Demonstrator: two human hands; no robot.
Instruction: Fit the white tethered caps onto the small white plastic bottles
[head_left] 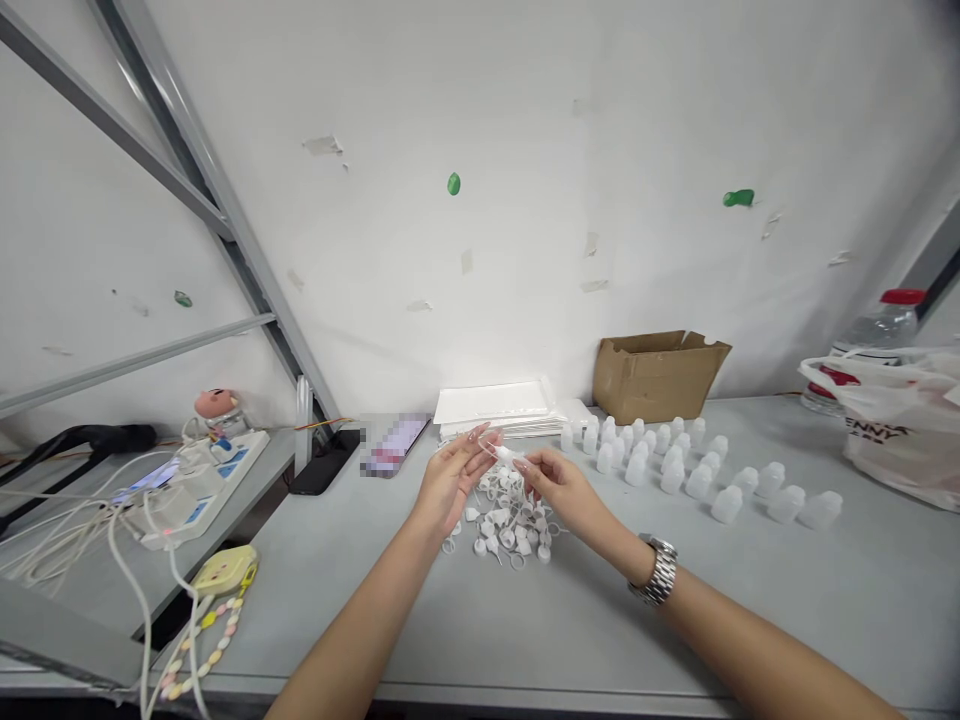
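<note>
Over a heap of loose parts, my left hand [459,470] and my right hand [551,482] meet on a small white plastic cap [504,455]. My left fingers are closed around its ring-like end; my right thumb and fingertips pinch the other side. The exact shape of the cap is partly hidden by the fingers. Below lies a pile of white caps [517,525], several with thin loop straps. To the right stand rows of small translucent white bottles [673,472], upright on the grey table [600,640]. A metal watch is on my right wrist.
Behind the pile lie white trays [495,402] and an open cardboard box [660,375]. Two phones, one dark [326,465] and one with a lit screen [397,445], lie at left. A power strip [206,490] with tangled cables is farther left; a plastic bag [900,430] sits right.
</note>
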